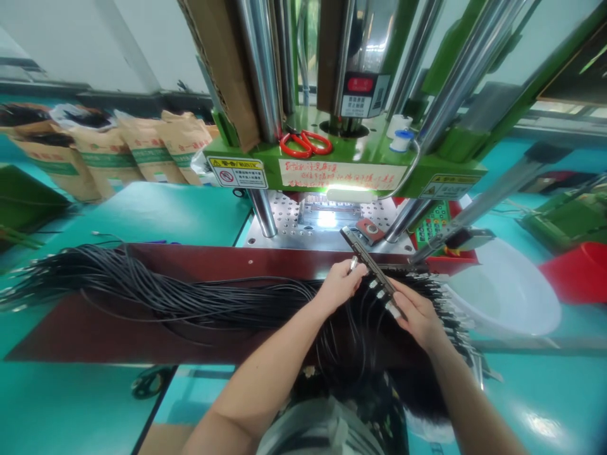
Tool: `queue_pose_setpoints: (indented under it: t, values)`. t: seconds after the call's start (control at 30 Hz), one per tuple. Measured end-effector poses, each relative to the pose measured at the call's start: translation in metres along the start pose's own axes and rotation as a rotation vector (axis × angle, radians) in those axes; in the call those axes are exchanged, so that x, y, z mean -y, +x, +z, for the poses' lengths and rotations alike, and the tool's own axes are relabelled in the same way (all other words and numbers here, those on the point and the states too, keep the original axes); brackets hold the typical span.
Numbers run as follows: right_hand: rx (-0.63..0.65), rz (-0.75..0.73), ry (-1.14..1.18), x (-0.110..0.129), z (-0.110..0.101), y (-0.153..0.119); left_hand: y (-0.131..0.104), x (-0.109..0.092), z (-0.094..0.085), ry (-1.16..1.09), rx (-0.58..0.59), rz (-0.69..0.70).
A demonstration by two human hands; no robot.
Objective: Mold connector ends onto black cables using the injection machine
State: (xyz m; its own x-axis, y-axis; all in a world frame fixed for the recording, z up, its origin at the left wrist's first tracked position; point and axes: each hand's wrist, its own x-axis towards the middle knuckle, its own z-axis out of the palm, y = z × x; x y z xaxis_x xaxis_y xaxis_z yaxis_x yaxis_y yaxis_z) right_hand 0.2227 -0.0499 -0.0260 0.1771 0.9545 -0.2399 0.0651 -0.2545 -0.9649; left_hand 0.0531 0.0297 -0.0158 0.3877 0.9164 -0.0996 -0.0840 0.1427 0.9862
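Pale-grey cloth [322,430] nearest. Right hand [418,316]: fingers grip long dark metal bar [368,265], axis slanting far-left; left hand [339,285]: fingers pinch small silver connector [353,263] alongside.

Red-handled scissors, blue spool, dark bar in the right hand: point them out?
Red-handled scissors [311,152]: head view, where the handle loops meet.
Blue spool [401,141]: head view, its body.
Dark bar [370,266]: head view, mid-length.

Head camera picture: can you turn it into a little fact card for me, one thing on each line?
Left hand: pinches a small silvery piece
Right hand: holds a dark bar by its near end
Cables: black, bunched along a brown tray
Scissors: red handles, lying on the green press
Lamp: lit, at the press's front
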Motion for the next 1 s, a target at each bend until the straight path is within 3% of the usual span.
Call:
queue_pose_setpoints:
  t: [0.13, 0.2, 0.4, 0.5, 0.7, 0.87, 1.0]
  values:
    - [-0.077, 0.047, 0.161, 0.003, 0.001, 0.001, 0.002, -0.008, -0.007, -0.003, -0.262, 0.093]
    - [-0.098, 0.06, 0.188, 0.005, 0.002, 0.001, 0.003, -0.007, -0.008, 0.0, -0.329, 0.104]
    - [-0.074, 0.088, 0.092, 0.011, 0.004, -0.001, 0.002, 0.003, -0.001, 0.122, -0.194, 0.129]
    - [-0.081, 0.081, 0.071, 0.013, 0.005, -0.003, 0.002, 0.002, -0.001, 0.224, -0.203, 0.159]
    - [-0.051, 0.064, 0.012, 0.01, 0.003, -0.002, 0.004, 0.006, -0.004, 0.196, -0.208, 0.138]
    - [0.077, -0.052, -0.154, 0.003, -0.005, 0.003, 0.007, 0.009, -0.005, 0.179, -0.194, 0.164]
    - [0.068, -0.002, -0.075, 0.004, -0.006, 0.005, 0.006, 0.003, -0.008, 0.237, -0.142, 0.18]
